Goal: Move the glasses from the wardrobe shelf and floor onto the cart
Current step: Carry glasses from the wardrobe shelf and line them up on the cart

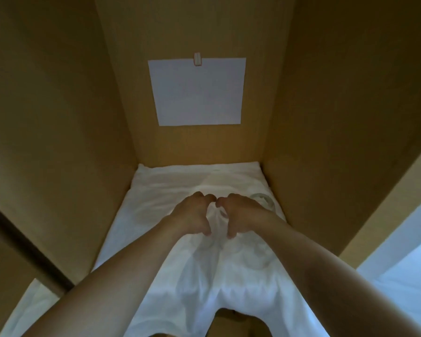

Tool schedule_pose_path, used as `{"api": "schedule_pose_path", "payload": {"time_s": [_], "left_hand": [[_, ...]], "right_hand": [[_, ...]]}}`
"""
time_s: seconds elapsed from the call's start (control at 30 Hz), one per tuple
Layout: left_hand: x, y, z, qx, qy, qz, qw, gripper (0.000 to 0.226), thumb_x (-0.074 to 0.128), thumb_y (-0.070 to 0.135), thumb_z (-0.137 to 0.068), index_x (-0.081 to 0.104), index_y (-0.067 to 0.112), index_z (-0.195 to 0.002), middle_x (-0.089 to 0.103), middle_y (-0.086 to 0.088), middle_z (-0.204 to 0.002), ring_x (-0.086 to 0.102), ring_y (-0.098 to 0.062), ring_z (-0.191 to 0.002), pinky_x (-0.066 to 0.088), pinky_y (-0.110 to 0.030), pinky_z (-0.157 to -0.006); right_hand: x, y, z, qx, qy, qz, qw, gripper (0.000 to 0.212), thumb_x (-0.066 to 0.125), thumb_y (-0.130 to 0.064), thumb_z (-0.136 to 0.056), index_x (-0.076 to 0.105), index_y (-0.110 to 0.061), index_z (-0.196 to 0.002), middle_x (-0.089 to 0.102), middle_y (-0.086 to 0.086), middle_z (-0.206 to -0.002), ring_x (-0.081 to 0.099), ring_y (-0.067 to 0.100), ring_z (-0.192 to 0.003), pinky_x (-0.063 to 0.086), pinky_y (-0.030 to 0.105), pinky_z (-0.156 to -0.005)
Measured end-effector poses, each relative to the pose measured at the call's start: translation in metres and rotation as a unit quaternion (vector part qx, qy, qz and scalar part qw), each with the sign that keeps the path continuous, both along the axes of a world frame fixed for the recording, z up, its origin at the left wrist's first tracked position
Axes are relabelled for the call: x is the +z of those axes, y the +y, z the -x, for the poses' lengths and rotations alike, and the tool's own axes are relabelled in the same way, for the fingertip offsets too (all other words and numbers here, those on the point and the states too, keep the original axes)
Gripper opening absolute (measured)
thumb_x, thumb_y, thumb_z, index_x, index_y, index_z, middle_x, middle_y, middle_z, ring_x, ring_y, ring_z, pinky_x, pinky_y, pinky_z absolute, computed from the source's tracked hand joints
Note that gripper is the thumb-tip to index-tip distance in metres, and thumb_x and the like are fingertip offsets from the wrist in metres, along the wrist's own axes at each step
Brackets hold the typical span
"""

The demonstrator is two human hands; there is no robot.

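On the shelf's white cloth (180,276), left hand (192,215) and right hand (243,212) curl round one clear glass (220,222), likely because it is slippery; second glass (263,201) stands just right; cart not in view.

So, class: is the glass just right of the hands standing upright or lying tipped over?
Upright, as far as shows: the glass presents its round rim upward on the white cloth. Blurred, its base hidden behind the right hand.
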State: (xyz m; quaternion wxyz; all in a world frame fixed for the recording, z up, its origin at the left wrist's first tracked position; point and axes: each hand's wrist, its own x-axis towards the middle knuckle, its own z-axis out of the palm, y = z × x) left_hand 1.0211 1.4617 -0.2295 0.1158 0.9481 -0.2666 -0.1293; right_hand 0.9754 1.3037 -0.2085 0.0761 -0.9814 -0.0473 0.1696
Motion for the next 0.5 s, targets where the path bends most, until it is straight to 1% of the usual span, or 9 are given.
{"api": "schedule_pose_path", "payload": {"time_s": [0.07,0.13,0.2,0.27,0.33,0.4,0.43,0.5], "left_hand": [[0.004,0.0,-0.004,0.0,-0.007,-0.003,1.0,0.091,0.091,0.035,-0.06,0.049,0.032,-0.14,0.053,0.003,-0.118,0.057,-0.021,-0.109,0.052,-0.034,-0.085],[0.008,0.002,-0.006,0.003,-0.019,-0.006,1.0,0.087,0.092,0.038,-0.058,0.053,0.033,-0.136,0.05,0.007,-0.107,0.058,-0.02,-0.104,0.049,-0.03,-0.078],[0.012,0.004,-0.007,0.011,-0.036,-0.01,0.999,0.087,0.092,0.04,-0.058,0.053,0.033,-0.135,0.047,0.008,-0.103,0.058,-0.02,-0.104,0.044,-0.029,-0.074],[0.022,0.007,-0.007,0.019,-0.075,-0.018,0.997,0.086,0.092,0.04,-0.059,0.052,0.034,-0.136,0.049,0.006,-0.107,0.059,-0.021,-0.105,0.044,-0.029,-0.074],[0.038,0.012,-0.009,0.03,-0.126,-0.027,0.991,0.083,0.09,0.038,-0.062,0.051,0.032,-0.136,0.053,0.001,-0.117,0.059,-0.024,-0.107,0.047,-0.031,-0.075],[0.055,0.015,-0.009,0.051,-0.171,-0.017,0.984,0.078,0.087,0.032,-0.065,0.05,0.029,-0.134,0.051,-0.003,-0.122,0.058,-0.027,-0.107,0.047,-0.033,-0.071],[0.063,0.017,-0.008,0.065,-0.194,-0.002,0.979,0.076,0.085,0.029,-0.066,0.05,0.026,-0.133,0.051,-0.004,-0.121,0.058,-0.029,-0.107,0.046,-0.033,-0.068],[0.076,0.018,-0.003,0.1,-0.242,0.049,0.964,0.072,0.084,0.029,-0.066,0.05,0.023,-0.129,0.05,-0.006,-0.12,0.056,-0.031,-0.106,0.042,-0.033,-0.066]], "right_hand": [[0.0,-0.002,-0.002,-0.005,-0.001,-0.02,1.0,0.098,0.09,-0.025,-0.068,0.037,-0.025,-0.151,0.053,-0.002,-0.125,0.058,0.019,-0.11,0.054,0.03,-0.08],[0.001,-0.002,-0.004,-0.01,0.002,-0.036,0.999,0.099,0.091,-0.025,-0.066,0.039,-0.025,-0.15,0.054,-0.003,-0.127,0.057,0.018,-0.113,0.055,0.032,-0.086],[0.004,-0.003,-0.005,-0.011,-0.003,-0.048,0.999,0.098,0.092,-0.027,-0.065,0.041,-0.025,-0.149,0.054,-0.003,-0.132,0.056,0.017,-0.116,0.055,0.033,-0.091],[0.012,-0.006,-0.007,-0.02,-0.032,-0.072,0.997,0.097,0.093,-0.03,-0.063,0.044,-0.025,-0.146,0.055,-0.003,-0.131,0.056,0.017,-0.113,0.055,0.033,-0.09],[0.025,-0.011,-0.008,-0.035,-0.088,-0.098,0.991,0.096,0.094,-0.035,-0.06,0.046,-0.026,-0.143,0.056,-0.002,-0.128,0.055,0.016,-0.108,0.053,0.031,-0.083],[0.04,-0.016,-0.008,-0.064,-0.17,-0.116,0.977,0.093,0.095,-0.04,-0.056,0.049,-0.026,-0.137,0.056,-0.001,-0.122,0.052,0.015,-0.099,0.048,0.03,-0.076],[0.046,-0.019,-0.008,-0.087,-0.215,-0.126,0.965,0.091,0.095,-0.042,-0.055,0.05,-0.025,-0.132,0.055,0.0,-0.118,0.051,0.016,-0.095,0.049,0.031,-0.075],[0.055,-0.024,-0.006,-0.146,-0.299,-0.159,0.929,0.085,0.093,-0.048,-0.056,0.049,-0.025,-0.125,0.051,-0.001,-0.11,0.05,0.018,-0.09,0.051,0.033,-0.075]]}}
